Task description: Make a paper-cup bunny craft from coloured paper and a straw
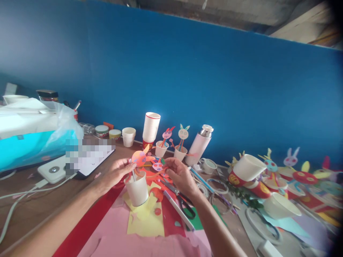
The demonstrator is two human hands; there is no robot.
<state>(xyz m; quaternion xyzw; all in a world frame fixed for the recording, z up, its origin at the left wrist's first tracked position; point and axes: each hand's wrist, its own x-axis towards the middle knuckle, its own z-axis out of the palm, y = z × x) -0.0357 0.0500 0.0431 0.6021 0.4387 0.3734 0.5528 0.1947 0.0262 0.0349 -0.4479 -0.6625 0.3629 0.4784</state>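
My left hand (115,175) pinches the edge of an orange paper rabbit head (138,159) with drawn-on features and an ear pointing up right. The head stands over a white paper cup (137,191), with strips and a stick reaching down inside. An orange strip runs from the cup's rim toward my right hand (182,175), whose thumb and fingers are closed at its far end; exactly what they grip is hard to make out. Between the hands, behind the cup, is a small pink paper face (157,166). Scissors (184,207) with black handles and a capped marker (179,211) lie below my right hand.
Coloured paper sheets (146,221) lie under the cup. Behind stand stacked paper cups (151,126), two cup rabbits and a pink thermos (199,144). More cup figures (305,176) crowd the right. At left are a power bank (52,170), cables, a tablet (96,160) and a plastic bag (40,139).
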